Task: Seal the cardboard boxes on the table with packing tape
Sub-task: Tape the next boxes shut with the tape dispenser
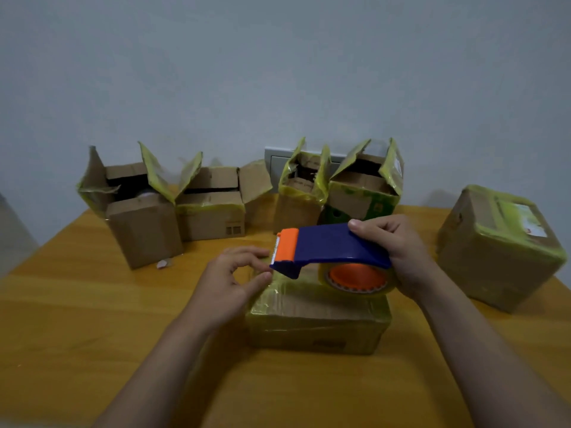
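Grey wall [278, 57], orange wooden table [77, 319]

I can't read any writing from here. The white label [531, 225] on the sealed box [494, 273] at the right is blurred. The dark stamp [234, 230] on the second open box [210, 217] and the small print [301, 182] on the third box [296, 211] are illegible.

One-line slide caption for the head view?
Right hand holds tape dispenser over closed box, left hand at its cutter end; four open boxes behind.

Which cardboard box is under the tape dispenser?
The low closed box at front centre; the other closed box sits far right, untouched, and the four behind stand open.
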